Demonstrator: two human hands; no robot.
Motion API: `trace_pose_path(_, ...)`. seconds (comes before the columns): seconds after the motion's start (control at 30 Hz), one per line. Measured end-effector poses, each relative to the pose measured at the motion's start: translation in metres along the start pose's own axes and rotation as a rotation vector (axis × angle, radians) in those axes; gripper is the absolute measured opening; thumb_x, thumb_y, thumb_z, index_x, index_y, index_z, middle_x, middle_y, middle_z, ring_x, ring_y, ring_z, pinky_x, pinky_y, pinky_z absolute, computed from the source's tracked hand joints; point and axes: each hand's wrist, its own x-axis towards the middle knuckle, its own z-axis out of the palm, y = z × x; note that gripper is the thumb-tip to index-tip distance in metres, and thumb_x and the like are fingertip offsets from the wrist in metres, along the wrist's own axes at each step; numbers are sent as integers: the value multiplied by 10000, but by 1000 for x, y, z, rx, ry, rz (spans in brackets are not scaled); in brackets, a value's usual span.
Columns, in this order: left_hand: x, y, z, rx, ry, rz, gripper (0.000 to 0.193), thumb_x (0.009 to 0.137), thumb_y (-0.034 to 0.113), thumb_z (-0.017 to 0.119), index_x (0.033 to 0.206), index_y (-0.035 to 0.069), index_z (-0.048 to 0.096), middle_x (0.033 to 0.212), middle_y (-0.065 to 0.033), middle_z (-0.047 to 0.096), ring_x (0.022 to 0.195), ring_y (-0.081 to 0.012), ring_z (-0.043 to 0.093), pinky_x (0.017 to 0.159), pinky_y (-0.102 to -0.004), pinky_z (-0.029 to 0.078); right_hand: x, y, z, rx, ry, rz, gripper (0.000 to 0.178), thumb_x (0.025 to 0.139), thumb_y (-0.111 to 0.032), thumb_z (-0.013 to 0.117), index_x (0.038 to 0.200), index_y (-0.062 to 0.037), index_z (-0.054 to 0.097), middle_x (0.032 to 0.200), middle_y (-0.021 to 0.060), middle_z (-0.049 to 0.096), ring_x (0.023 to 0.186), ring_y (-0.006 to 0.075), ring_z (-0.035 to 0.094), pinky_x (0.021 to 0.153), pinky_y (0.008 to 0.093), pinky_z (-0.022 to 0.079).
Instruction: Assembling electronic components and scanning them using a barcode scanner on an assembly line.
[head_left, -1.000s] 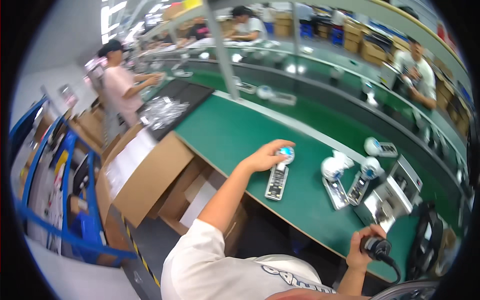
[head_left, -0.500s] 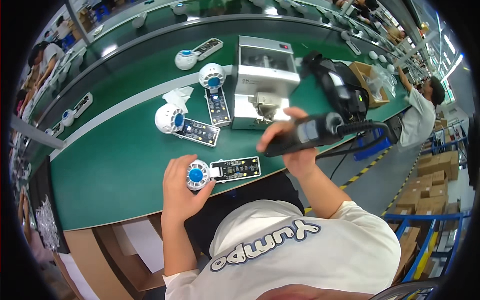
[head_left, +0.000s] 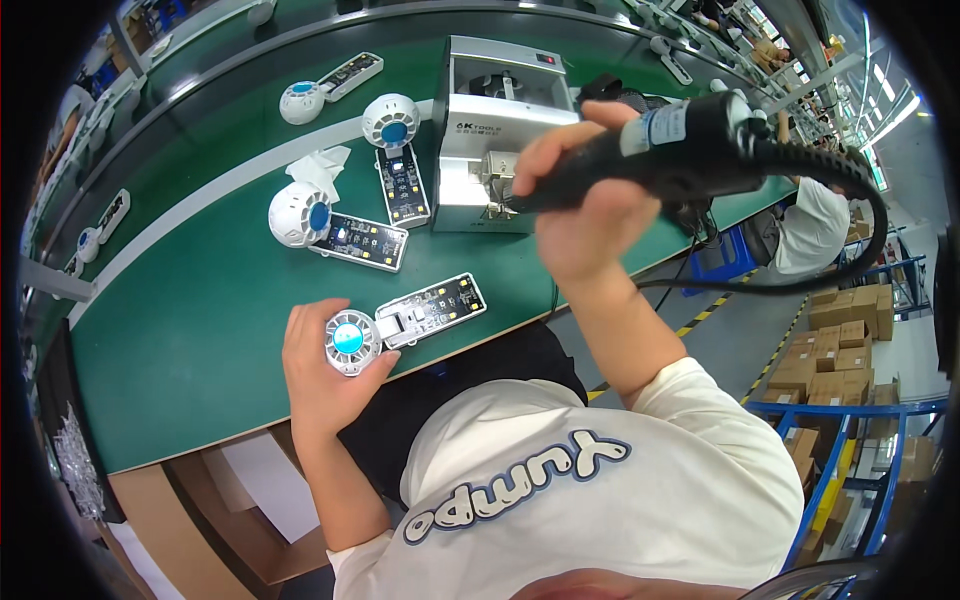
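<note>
My left hand (head_left: 325, 365) curls round the head of a white round-headed device (head_left: 364, 345) lying near the table's front edge. That head has a ribbed rim and a blue centre, and its opened handle shows a circuit board (head_left: 445, 303). In my right hand (head_left: 600, 205) is a black electric screwdriver (head_left: 650, 160), held nearly level with its cable trailing right. Its front end is at the lower front of a silver-grey screw feeder (head_left: 478, 140). Whether the bit touches the feeder, or carries a screw, I cannot tell.
Several like devices lie on the green table (head_left: 180, 380), one near the feeder (head_left: 403, 185) and another left of it (head_left: 362, 240). Crumpled white tissue (head_left: 318, 172) sits behind them. The screwdriver's thick cable (head_left: 878, 225) loops at the right. Cardboard boxes (head_left: 850, 310) are stacked beyond.
My right hand has lifted the electric screwdriver away from the front edge to the feeder's lower front. The device under my left hand has turned slightly. The whole view has shifted.
</note>
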Motion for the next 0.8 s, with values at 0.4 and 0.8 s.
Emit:
trace_pose_path(0.4, 9, 1, 0, 58, -34, 11, 530, 575, 125, 831, 1031, 15, 587, 967, -136, 596, 891, -313, 595, 795, -371, 487, -26, 7, -1, 311, -149, 345, 870, 887, -763, 505, 1373, -49, 398, 802, 86, 615, 625, 195, 595, 609, 338, 490)
trace_pose_path(0.8, 6, -6, 0, 26, -45, 17, 534, 574, 122, 824, 1038, 14, 581, 962, -134, 593, 874, -309, 586, 785, -374, 485, -31, 4, 7, 258, -135, 370, 899, 864, -774, 523, 1348, -27, 399, 781, 83, 608, 603, 177, 587, 576, 317, 478)
